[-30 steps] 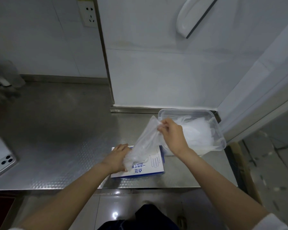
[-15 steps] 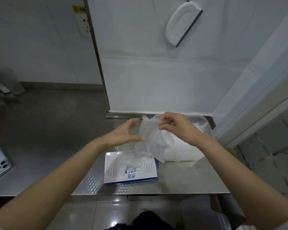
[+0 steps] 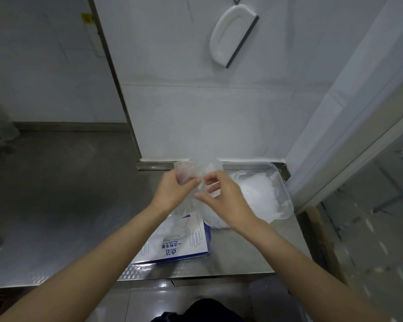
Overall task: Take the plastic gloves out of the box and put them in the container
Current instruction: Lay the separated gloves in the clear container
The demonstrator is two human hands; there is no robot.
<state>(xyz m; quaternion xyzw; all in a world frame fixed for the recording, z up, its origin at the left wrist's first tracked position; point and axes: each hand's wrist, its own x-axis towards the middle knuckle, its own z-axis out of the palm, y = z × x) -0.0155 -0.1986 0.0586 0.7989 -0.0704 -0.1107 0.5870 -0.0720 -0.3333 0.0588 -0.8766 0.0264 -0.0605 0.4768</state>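
Observation:
A thin clear plastic glove (image 3: pixel 197 170) is held up between both hands, above the steel counter. My left hand (image 3: pixel 172 191) grips its left side with curled fingers. My right hand (image 3: pixel 221 201) pinches its right side between thumb and fingertips. Below the hands lies the flat white and blue glove box (image 3: pixel 179 242), with more clear gloves spilling out of its top. To the right stands a clear plastic container (image 3: pixel 284 194) holding a heap of white gloves (image 3: pixel 256 191).
The steel counter (image 3: pixel 68 194) stretches to the left; its front edge runs just below the box. A white wall panel stands right behind the container, with a white squeegee (image 3: pixel 230 36) hanging on it. A door frame (image 3: pixel 349 145) closes in the right side.
My left hand has left the box and risen to grip the glove. Both hands now hold it higher, left of the container. The view has tilted upward.

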